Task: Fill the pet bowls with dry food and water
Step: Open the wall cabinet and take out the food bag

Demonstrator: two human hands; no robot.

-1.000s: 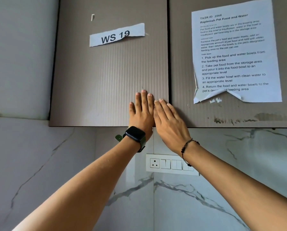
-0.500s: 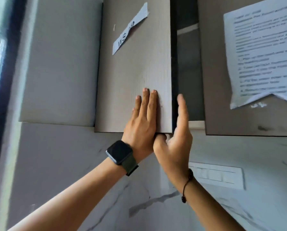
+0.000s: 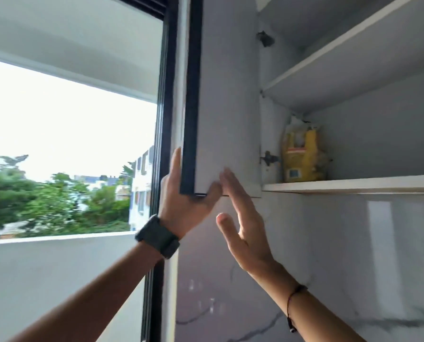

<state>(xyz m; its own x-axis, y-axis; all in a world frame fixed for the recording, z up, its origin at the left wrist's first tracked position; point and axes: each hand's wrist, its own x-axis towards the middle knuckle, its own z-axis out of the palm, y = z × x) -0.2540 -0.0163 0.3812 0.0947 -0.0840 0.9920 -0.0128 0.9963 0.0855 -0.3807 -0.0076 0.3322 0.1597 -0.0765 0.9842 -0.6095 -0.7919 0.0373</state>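
The wall cabinet's left door (image 3: 221, 114) stands swung wide open, seen almost edge-on. My left hand (image 3: 184, 196), with a dark watch on the wrist, grips the door's lower outer corner, thumb on the inside face. My right hand (image 3: 240, 218) hovers open just beside it, fingers spread, touching nothing that I can see. Inside, a yellow bag of pet food (image 3: 302, 154) stands upright at the left end of the lower shelf (image 3: 354, 186). No bowls are in view.
An upper shelf (image 3: 341, 62) crosses the cabinet above the bag. Door hinges (image 3: 267, 159) sit on the cabinet's left wall. A black-framed window (image 3: 164, 119) with trees and buildings outside lies to the left. Marble wall tile (image 3: 329, 267) runs below the cabinet.
The left door has swung from nearly shut to wide open, exposing the shelves and the yellow bag. My left hand moved from flat on the door face to gripping its corner; my view turned left.
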